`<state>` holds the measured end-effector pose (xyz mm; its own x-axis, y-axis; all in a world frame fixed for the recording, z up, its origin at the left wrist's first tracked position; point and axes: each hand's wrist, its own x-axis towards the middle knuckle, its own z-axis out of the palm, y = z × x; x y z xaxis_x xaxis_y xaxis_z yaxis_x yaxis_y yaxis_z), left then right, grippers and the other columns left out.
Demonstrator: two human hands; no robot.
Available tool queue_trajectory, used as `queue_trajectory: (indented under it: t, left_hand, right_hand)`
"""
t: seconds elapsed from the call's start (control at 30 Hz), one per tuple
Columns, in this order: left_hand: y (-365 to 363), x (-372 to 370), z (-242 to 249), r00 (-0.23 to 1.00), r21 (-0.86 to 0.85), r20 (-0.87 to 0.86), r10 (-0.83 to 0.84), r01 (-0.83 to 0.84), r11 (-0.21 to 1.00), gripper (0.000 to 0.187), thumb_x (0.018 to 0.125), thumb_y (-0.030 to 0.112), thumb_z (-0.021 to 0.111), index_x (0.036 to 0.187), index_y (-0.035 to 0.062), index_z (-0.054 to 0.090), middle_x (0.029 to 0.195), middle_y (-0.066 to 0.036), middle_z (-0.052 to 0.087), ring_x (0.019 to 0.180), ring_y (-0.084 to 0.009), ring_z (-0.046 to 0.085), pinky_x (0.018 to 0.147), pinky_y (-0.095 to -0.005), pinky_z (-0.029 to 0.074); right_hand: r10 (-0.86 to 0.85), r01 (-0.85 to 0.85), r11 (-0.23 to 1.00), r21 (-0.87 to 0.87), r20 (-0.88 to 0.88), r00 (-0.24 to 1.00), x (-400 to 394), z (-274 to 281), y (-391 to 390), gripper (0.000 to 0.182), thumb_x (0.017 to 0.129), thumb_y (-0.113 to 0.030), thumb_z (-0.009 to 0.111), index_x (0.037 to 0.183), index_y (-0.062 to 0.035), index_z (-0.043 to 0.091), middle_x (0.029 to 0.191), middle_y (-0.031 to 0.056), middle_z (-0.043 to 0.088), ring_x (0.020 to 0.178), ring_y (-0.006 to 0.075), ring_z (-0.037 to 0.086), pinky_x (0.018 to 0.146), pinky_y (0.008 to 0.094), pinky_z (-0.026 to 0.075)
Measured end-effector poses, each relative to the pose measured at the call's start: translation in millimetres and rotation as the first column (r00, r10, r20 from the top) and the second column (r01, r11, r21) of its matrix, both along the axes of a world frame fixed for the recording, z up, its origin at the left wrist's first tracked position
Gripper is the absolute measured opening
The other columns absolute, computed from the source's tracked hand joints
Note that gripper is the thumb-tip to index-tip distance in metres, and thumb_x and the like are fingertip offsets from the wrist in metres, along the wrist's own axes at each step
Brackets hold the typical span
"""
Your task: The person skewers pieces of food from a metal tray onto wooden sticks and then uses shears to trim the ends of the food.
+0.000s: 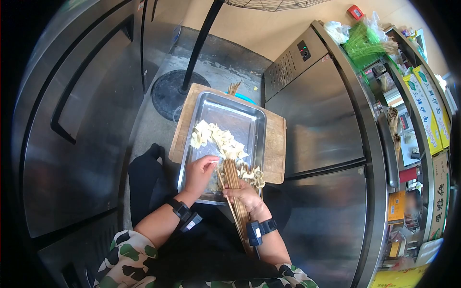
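Note:
My right hand (245, 196) is wrapped round a thick bundle of bamboo skewers (232, 175), whose long ends run down towards my lap. One skewer (232, 206) stands apart on the bundle's left side, by my right thumb. My left hand (198, 175) is closed in a pinch on a small white food piece (214, 162), close to that skewer's upper end. Both hands are over a metal tray (261, 139). Pale, thin food pieces (218, 138) lie loose in its middle. More pale pieces (257, 176) cluster around the bundle's far end; whether they are threaded is hard to tell.
The tray rests on a wooden board (276, 139), with skewer ends (234, 88) sticking up behind it. A black round stand base (168, 93) is beyond. Steel cabinets (321, 120) rise on the right, a steel refrigerator (81, 120) on the left. Shelves with packages stand far right.

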<state>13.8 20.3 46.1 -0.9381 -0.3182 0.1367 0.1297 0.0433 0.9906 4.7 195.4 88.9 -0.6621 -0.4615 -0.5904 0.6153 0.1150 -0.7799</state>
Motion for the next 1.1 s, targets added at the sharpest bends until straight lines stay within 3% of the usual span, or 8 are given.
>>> queue_trajectory:
  t: [0.07,0.17,0.37,0.47,0.57,0.77,0.87,1.1]
  left_hand:
    - [-0.4,2.0,9.5,0.996,-0.157,-0.084,0.024,-0.037,0.987,0.016,0.079,0.001,0.059,0.094,0.0041,0.064,0.086,-0.010,0.067,0.074,-0.0185,0.066,0.063,-0.0266,0.051]
    - [-0.4,2.4,17.0,0.992,-0.234,-0.122,0.037,-0.065,0.970,0.016,0.079,0.000,0.060,0.093,0.0046,0.065,0.086,-0.010,0.067,0.074,-0.0217,0.066,0.064,-0.0273,0.050]
    - [2.4,6.6,7.6,0.989,-0.167,-0.076,-0.129,0.115,0.979,0.017,0.079,0.000,0.060,0.095,0.0029,0.064,0.085,-0.011,0.067,0.076,-0.0170,0.066,0.063,-0.0252,0.051]
    - [9.9,9.2,-1.8,0.987,0.005,-0.061,-0.148,0.149,0.989,0.012,0.082,0.001,0.059,0.093,-0.0005,0.064,0.085,-0.009,0.067,0.073,-0.0115,0.063,0.064,-0.0233,0.051]
    - [9.0,6.9,-0.4,0.996,0.260,0.038,-0.083,0.070,0.963,0.012,0.085,0.002,0.058,0.095,-0.0015,0.063,0.089,-0.007,0.066,0.073,-0.0092,0.062,0.063,-0.0215,0.051]
    - [6.4,3.6,-5.3,0.990,0.274,0.127,-0.058,0.021,0.962,0.013,0.084,0.004,0.058,0.096,0.0007,0.063,0.089,-0.006,0.064,0.069,-0.0087,0.060,0.059,-0.0217,0.051]
    - [6.3,-1.3,-11.1,0.979,0.477,0.178,-0.098,0.001,0.879,0.013,0.085,0.005,0.057,0.096,0.0017,0.063,0.089,-0.005,0.062,0.074,-0.0081,0.058,0.060,-0.0213,0.051]
    - [-2.2,-1.5,-12.6,0.918,0.630,0.272,-0.289,0.057,0.775,0.018,0.086,0.014,0.057,0.099,0.0034,0.062,0.088,-0.004,0.061,0.074,-0.0085,0.056,0.064,-0.0214,0.050]
  right_hand:
    - [-0.009,0.009,1.000,-0.019,0.010,1.000,-0.4,2.7,0.6,0.018,0.074,0.001,0.067,0.088,-0.0020,0.056,0.070,0.0055,0.059,0.053,0.0098,0.053,0.051,0.0196,0.043]
    - [-0.001,0.001,0.999,-0.033,-0.001,1.000,-0.7,-0.2,3.1,0.017,0.074,0.001,0.067,0.088,-0.0017,0.057,0.070,0.0056,0.060,0.053,0.0101,0.053,0.051,0.0200,0.043]
    - [-0.003,0.003,1.000,-0.014,0.010,1.000,-0.8,1.0,3.1,0.019,0.074,0.001,0.068,0.087,-0.0026,0.055,0.070,0.0060,0.059,0.053,0.0107,0.053,0.051,0.0207,0.043]
    - [0.001,-0.001,1.000,-0.021,0.003,1.000,-1.0,1.5,2.8,0.018,0.074,0.001,0.067,0.087,-0.0024,0.055,0.070,0.0060,0.059,0.053,0.0106,0.053,0.050,0.0206,0.043]
    - [0.004,-0.004,1.000,-0.002,-0.007,1.000,-0.3,3.1,1.4,0.018,0.075,0.001,0.067,0.087,-0.0023,0.054,0.070,0.0060,0.059,0.054,0.0106,0.053,0.050,0.0206,0.043]
    - [0.014,-0.014,1.000,0.005,-0.023,1.000,0.2,0.2,0.7,0.018,0.075,0.000,0.067,0.090,-0.0021,0.055,0.071,0.0058,0.059,0.055,0.0105,0.053,0.050,0.0205,0.042]
    - [0.011,-0.011,1.000,0.001,-0.012,1.000,0.7,0.6,0.2,0.018,0.075,0.000,0.067,0.089,-0.0022,0.055,0.071,0.0056,0.059,0.055,0.0103,0.053,0.050,0.0203,0.043]
    - [0.017,-0.017,1.000,0.006,-0.016,1.000,0.6,-1.2,-0.8,0.018,0.075,0.000,0.067,0.089,-0.0026,0.055,0.071,0.0050,0.058,0.055,0.0101,0.053,0.050,0.0202,0.043]
